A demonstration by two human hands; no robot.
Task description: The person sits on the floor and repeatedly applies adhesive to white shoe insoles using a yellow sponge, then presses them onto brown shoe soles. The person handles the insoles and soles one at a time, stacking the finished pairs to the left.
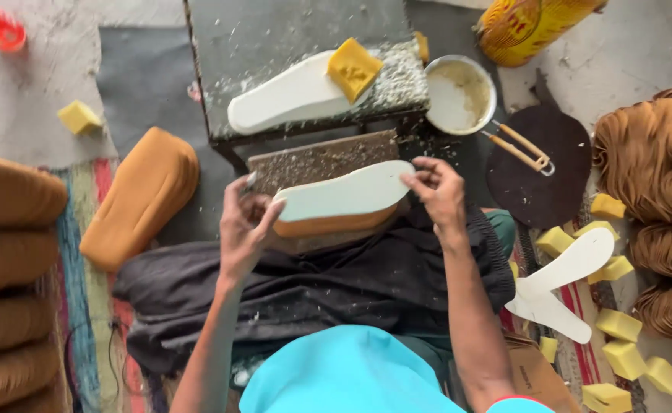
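From the head camera, over the low workbench (275,30): white insole (344,193) held flat on top of a tan sole piece (328,223), just in front of the bench and above the dark cloth (336,283) across the lap. Judged part-way through: the two layers already laid together and roughly lined up, edges seemingly not yet pressed all round. On the bench itself, another white insole (290,99) with a yellow sponge block (353,69) resting on its end; just right of the bench, a glue pot (460,95); farther right, two bare white insoles (561,283) among more yellow blocks, apparently unworked. Left hand (243,229) pinched shut on the heel end of the stacked pair, fingers curled round it. Right hand (437,191) closed on the toe end, fingertips clamping the rim.
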